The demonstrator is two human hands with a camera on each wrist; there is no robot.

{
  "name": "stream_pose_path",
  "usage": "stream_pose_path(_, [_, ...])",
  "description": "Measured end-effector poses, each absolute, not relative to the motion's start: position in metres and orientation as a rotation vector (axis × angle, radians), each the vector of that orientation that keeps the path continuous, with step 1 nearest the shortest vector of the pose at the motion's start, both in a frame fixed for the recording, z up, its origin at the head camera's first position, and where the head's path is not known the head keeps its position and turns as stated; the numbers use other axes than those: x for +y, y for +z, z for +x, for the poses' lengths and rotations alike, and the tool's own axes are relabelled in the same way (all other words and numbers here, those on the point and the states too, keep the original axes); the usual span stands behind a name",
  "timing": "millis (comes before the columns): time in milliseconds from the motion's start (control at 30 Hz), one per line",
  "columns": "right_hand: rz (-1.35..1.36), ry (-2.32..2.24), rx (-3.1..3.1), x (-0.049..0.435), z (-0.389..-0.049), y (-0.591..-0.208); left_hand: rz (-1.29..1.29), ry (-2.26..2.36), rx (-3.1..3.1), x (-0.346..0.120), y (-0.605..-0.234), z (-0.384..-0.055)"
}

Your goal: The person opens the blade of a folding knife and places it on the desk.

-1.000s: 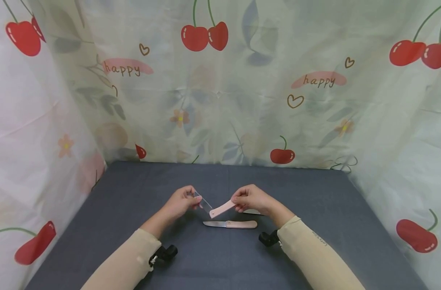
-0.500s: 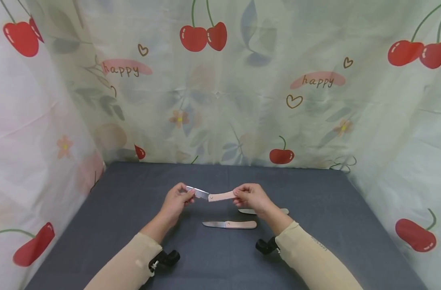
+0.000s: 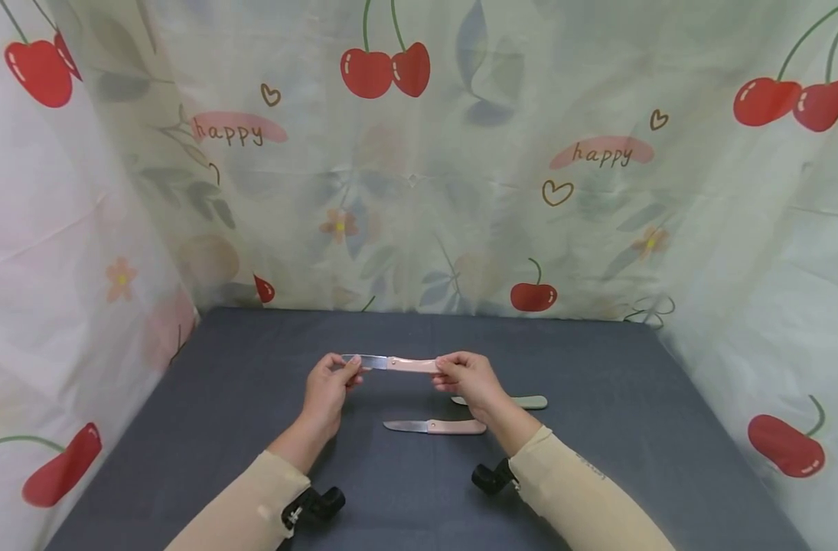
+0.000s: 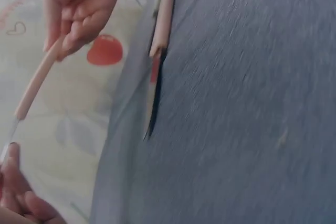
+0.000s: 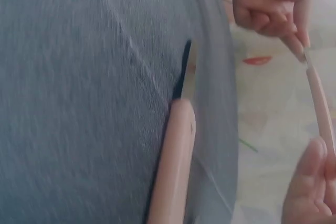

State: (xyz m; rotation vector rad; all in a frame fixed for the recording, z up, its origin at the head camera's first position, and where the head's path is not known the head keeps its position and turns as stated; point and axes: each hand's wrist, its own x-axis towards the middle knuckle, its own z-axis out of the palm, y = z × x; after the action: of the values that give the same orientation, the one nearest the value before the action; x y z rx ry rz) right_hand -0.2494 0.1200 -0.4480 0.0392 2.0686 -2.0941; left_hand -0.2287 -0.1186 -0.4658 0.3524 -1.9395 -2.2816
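Observation:
Between both hands a folding knife (image 3: 413,365) with a pink handle is held up above the table, its blade extended in line with the handle. My left hand (image 3: 327,386) pinches the blade near its tip between thumb and fingers. The end of the handle is pinched by my right hand (image 3: 472,383). Below, a second pink-handled knife (image 3: 435,427) lies unfolded on the dark cloth, blade to the left. Behind my right wrist lies a knife with a pale green handle (image 3: 532,402), its middle hidden by that hand.
Dark grey cloth (image 3: 253,428) covers the table. A patterned curtain (image 3: 419,191) with cherries hangs behind it and at both sides. Black wrist camera mounts stick out from the left sleeve (image 3: 253,490) and right sleeve (image 3: 577,482).
The held knife has risen from over the table, and its blade has swung from a sharp bend to straight with the handle. More of the green-handled knife now shows.

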Motion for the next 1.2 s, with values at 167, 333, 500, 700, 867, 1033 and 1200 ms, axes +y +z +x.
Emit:
stream_pose_path(167, [-0.098, -1.913, 2.143, 0.124, -0.254, -0.449, 0.309, -2.061, -2.259, -0.136, -0.471, -0.229])
stream_pose_path(333, [-0.18, -1.697, 2.248, 0.123, -0.257, -0.453, 0.247, -1.742, -2.542, -0.152, -0.476, -0.226])
stream_pose_path(500, [-0.134, -1.57, 2.334, 0.117, -0.259, -0.457, 0.211, -1.466, -2.721, -0.16, -0.477, -0.221])
stream_pose_path(700, [-0.076, -1.494, 2.359, 0.111, -0.26, -0.465, 0.237, -1.314, -2.838, -0.163, -0.477, -0.218])
stream_pose_path(867, [-0.044, -1.431, 2.397, 0.106, -0.26, -0.472, 0.266, -1.247, -2.915, -0.165, -0.482, -0.22])
stream_pose_path(1033, [-0.022, -1.296, 2.449, 0.101, -0.26, -0.473, 0.278, -1.193, -3.006, -0.169, -0.482, -0.222])
stream_pose_path(1200, [-0.006, -1.196, 2.482, 0.098, -0.263, -0.473, 0.284, -1.182, -3.096, -0.171, -0.48, -0.223])
